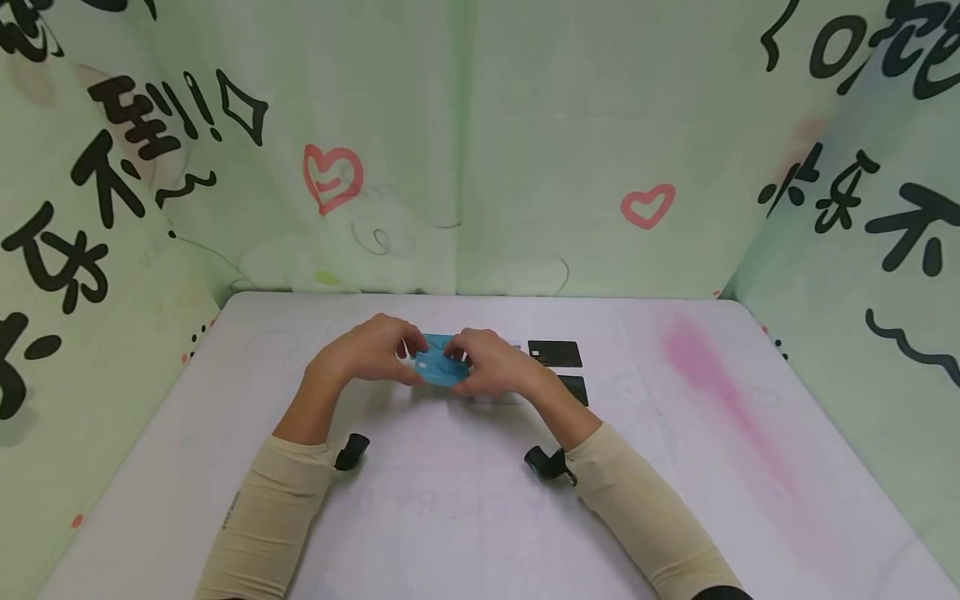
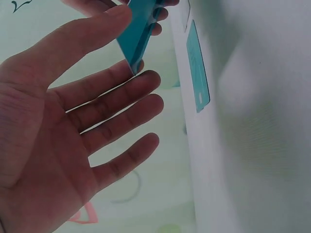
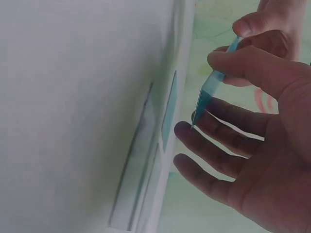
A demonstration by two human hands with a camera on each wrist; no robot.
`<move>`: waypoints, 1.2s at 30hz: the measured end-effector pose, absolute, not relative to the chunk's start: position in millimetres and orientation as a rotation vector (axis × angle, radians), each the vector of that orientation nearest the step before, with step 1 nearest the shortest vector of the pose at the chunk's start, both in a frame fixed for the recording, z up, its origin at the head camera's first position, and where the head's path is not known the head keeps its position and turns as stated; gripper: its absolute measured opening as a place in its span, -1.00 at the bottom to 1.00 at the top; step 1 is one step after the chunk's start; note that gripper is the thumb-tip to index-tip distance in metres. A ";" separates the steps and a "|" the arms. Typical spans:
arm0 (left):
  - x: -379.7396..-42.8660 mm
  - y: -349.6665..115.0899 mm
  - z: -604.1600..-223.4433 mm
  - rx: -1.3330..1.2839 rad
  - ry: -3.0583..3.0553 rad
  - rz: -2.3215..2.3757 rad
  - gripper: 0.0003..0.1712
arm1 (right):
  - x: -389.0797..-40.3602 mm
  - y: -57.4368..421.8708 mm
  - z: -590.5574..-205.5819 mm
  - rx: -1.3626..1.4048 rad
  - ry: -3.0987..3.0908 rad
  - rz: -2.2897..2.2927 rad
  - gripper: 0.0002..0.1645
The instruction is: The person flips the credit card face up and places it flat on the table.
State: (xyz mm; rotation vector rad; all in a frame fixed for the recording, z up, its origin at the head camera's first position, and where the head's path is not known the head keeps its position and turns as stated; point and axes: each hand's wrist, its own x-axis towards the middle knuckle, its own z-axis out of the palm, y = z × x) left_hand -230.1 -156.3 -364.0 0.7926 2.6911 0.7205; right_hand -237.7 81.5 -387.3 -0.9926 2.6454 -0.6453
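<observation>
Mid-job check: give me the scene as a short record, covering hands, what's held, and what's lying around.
Left hand: holds one end of the blue card
Right hand: holds the other end
Held: blue card, off the table, tilted
On table, beyond held card: second blue card
On table, right: rear black card; front black card, partly hidden by the right arm
By right hand: pale cards, mostly hidden in head view; count unclear
</observation>
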 end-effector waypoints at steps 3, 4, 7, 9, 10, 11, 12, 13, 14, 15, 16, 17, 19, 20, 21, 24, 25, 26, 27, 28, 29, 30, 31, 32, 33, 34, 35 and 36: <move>-230.4 -157.6 -362.4 0.794 2.679 0.699 -0.51 | -239.8 79.7 -383.1 -1.017 2.630 -0.623 -0.41; -230.7 -157.7 -362.1 0.795 2.677 0.687 -0.52 | -240.5 79.4 -382.0 -1.020 2.623 -0.621 -0.41; -232.1 -158.2 -362.6 0.792 2.674 0.650 -0.52 | -242.3 78.1 -380.3 -1.025 2.604 -0.602 -0.41; -233.3 -158.8 -363.2 0.788 2.669 0.635 -0.51 | -243.5 76.9 -380.0 -1.023 2.596 -0.582 -0.41; -234.0 -159.0 -363.4 0.786 2.666 0.632 -0.51 | -243.9 76.4 -379.8 -1.022 2.592 -0.574 -0.41; -234.7 -159.2 -363.5 0.782 2.661 0.631 -0.50 | -244.2 75.9 -379.4 -1.022 2.591 -0.564 -0.41; -235.4 -159.3 -363.6 0.778 2.656 0.631 -0.50 | -244.5 75.4 -378.9 -1.022 2.589 -0.557 -0.42; -236.0 -159.4 -363.4 0.774 2.651 0.630 -0.50 | -244.6 74.8 -378.1 -1.022 2.588 -0.551 -0.42; -236.7 -159.5 -363.1 0.767 2.648 0.627 -0.50 | -244.8 74.4 -377.2 -1.022 2.587 -0.545 -0.42; -237.5 -159.5 -363.1 0.762 2.645 0.624 -0.50 | -244.9 74.0 -376.0 -1.021 2.586 -0.539 -0.42; -238.1 -159.4 -362.7 0.754 2.644 0.620 -0.51 | -245.0 73.7 -375.0 -1.021 2.586 -0.533 -0.41; -238.8 -159.4 -362.6 0.745 2.644 0.612 -0.51 | -245.2 73.3 -374.1 -1.021 2.585 -0.528 -0.41; -240.1 -159.2 -362.0 0.724 2.645 0.594 -0.51 | -245.7 72.3 -372.9 -1.018 2.581 -0.522 -0.40; -241.3 -159.0 -362.2 0.714 2.645 0.585 -0.51 | -246.1 71.9 -372.7 -1.016 2.580 -0.519 -0.40; -242.3 -158.7 -362.2 0.704 2.644 0.577 -0.50 | -246.3 71.6 -372.7 -1.010 2.579 -0.520 -0.40; -244.3 -158.0 -362.0 0.677 2.640 0.549 -0.49 | -247.0 70.1 -373.6 -0.998 2.578 -0.532 -0.41; -245.1 -157.8 -362.2 0.675 2.639 0.538 -0.49 | -247.2 69.6 -374.0 -0.994 2.579 -0.535 -0.41; -245.6 -157.6 -362.2 0.675 2.637 0.530 -0.49 | -247.2 69.3 -374.1 -0.991 2.581 -0.536 -0.41; -245.8 -157.4 -362.1 0.672 2.636 0.523 -0.49 | -247.4 68.9 -374.2 -0.990 2.583 -0.538 -0.41; -245.9 -157.4 -362.2 0.674 2.637 0.516 -0.49 | -247.6 68.4 -374.3 -0.993 2.584 -0.538 -0.41; -245.9 -157.4 -362.0 0.673 2.637 0.513 -0.49 | -247.9 67.9 -374.3 -0.996 2.585 -0.537 -0.41; -246.2 -157.5 -362.2 0.673 2.639 0.509 -0.48 | -248.2 67.4 -374.1 -0.998 2.584 -0.538 -0.42; -246.2 -157.6 -362.0 0.672 2.639 0.507 -0.48 | -248.6 66.9 -374.0 -0.998 2.583 -0.538 -0.42; -246.3 -157.7 -361.8 0.671 2.640 0.506 -0.48 | -249.0 66.5 -373.7 -0.997 2.584 -0.539 -0.42; -246.3 -157.8 -361.8 0.664 2.641 0.506 -0.48 | -249.6 66.0 -373.5 -0.997 2.583 -0.540 -0.42; -246.2 -157.9 -361.5 0.660 2.642 0.504 -0.48 | -250.5 65.7 -373.3 -0.999 2.583 -0.539 -0.42; -246.3 -158.0 -361.5 0.652 2.642 0.504 -0.48 | -251.1 65.3 -373.1 -0.995 2.583 -0.536 -0.43; -246.4 -158.1 -361.5 0.649 2.642 0.503 -0.48 | -251.8 65.0 -372.8 -0.993 2.582 -0.535 -0.43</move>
